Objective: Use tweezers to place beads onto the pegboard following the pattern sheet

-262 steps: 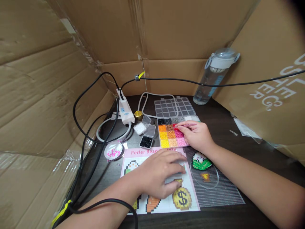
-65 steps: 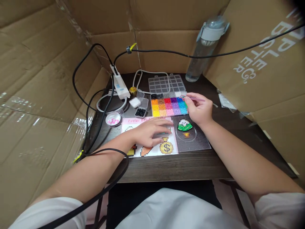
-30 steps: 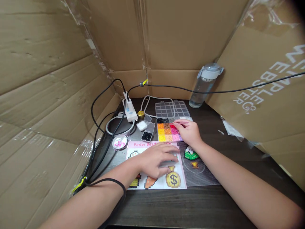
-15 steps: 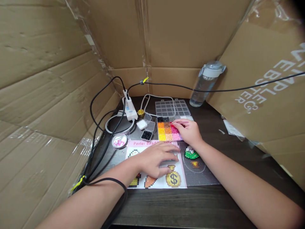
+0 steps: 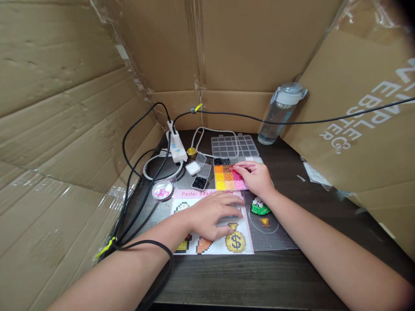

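Note:
My right hand is closed in a pinch on thin pinkish tweezers, their tip over the brown and red compartments of the bead box. The box holds small beads sorted by colour: black, orange, yellow, tan, pink. Spread flat, my left hand rests on the printed pattern sheet, its fingers apart and nothing in them. To the sheet's right, under my right forearm, lies a clear pegboard. On it are a green, white and black bead piece and a small orange-yellow bead patch.
Left of the box sit a small case of black beads, a case of white beads and a dish of pink beads. A power strip and black cables run along the left. A water bottle stands back right; cardboard walls surround the table.
Both hands stay almost where they were; the right hand and tweezers remain over the bead box. The view has shifted very slightly.

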The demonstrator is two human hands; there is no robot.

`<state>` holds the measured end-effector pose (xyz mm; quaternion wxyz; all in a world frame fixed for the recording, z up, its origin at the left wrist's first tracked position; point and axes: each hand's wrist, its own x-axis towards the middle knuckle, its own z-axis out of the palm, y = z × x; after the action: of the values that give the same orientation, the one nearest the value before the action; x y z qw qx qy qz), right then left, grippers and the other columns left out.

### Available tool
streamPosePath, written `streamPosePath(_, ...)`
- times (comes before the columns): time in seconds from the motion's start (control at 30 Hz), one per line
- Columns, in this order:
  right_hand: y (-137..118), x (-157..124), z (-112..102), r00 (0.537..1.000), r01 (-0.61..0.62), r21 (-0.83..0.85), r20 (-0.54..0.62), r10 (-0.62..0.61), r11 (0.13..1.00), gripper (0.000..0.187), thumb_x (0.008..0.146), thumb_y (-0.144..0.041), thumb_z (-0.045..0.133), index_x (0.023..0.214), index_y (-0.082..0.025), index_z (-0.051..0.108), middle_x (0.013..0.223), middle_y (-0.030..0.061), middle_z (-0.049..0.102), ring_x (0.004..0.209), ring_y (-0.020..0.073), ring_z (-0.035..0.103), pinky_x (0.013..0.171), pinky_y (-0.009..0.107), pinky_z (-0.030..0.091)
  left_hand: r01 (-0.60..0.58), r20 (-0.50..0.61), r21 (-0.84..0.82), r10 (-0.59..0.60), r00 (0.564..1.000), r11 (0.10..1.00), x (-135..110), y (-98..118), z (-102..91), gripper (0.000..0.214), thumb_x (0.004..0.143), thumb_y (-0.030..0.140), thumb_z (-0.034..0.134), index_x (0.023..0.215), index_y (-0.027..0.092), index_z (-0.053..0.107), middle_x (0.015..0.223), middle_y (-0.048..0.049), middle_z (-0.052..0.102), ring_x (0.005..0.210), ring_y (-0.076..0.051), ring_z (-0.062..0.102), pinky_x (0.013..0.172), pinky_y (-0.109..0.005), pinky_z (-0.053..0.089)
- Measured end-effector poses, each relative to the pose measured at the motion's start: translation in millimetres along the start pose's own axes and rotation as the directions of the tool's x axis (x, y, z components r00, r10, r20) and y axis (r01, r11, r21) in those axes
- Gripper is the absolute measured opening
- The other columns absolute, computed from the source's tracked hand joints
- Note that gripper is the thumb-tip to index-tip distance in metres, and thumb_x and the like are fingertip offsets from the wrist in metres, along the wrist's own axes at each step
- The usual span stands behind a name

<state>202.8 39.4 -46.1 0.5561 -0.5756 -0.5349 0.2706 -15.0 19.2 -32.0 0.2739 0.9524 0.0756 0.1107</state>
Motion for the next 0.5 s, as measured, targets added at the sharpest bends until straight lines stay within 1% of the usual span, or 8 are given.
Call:
streamPosePath(0.2,0.5,0.4,-0.4,1.000,0.005,0.007,0.016,-0.005,1.000,0.019,0.076,-0.038,0.074,0.075,-0.019,0.081,0.084,0.0095,0.082,0.080,0.0244,0.077,0.075,0.037,0.063,-0.004,-0.007,0.003,0.004,1.000,1.000,-0.2,-0.8,0.7,0.038,0.084,0.032,0.071,0.120,0.020,0.073,0.152,-0.0141,0.060,0.141,-0.036,0.056,0.119,-0.057,0.045)
streamPosePath(0.33,1.0,0.2,-0.1,1.000,0.007,0.006,0.013,-0.007,1.000,0.020,0.076,-0.038,0.075,0.074,-0.019,0.080,0.085,0.0092,0.082,0.080,0.0241,0.077,0.075,0.036,0.063,-0.007,-0.011,0.007,0.007,1.000,1.000,-0.2,-0.9,0.7,0.039,0.083,0.032,0.071,0.120,0.019,0.073,0.152,-0.0148,0.060,0.140,-0.037,0.057,0.118,-0.058,0.046)
streamPosePath(0.5,1.0,-0.2,0.1,1.000,-0.006,0.009,-0.004,0.006,1.000,0.022,0.076,-0.040,0.076,0.074,-0.018,0.081,0.084,0.0102,0.082,0.079,0.0245,0.077,0.074,0.037,0.063,-0.011,-0.011,0.004,0.011,1.000,1.000,0.2,-0.8,0.7,0.038,0.083,0.033,0.070,0.120,0.021,0.072,0.152,-0.0139,0.060,0.140,-0.036,0.057,0.118,-0.058,0.046)
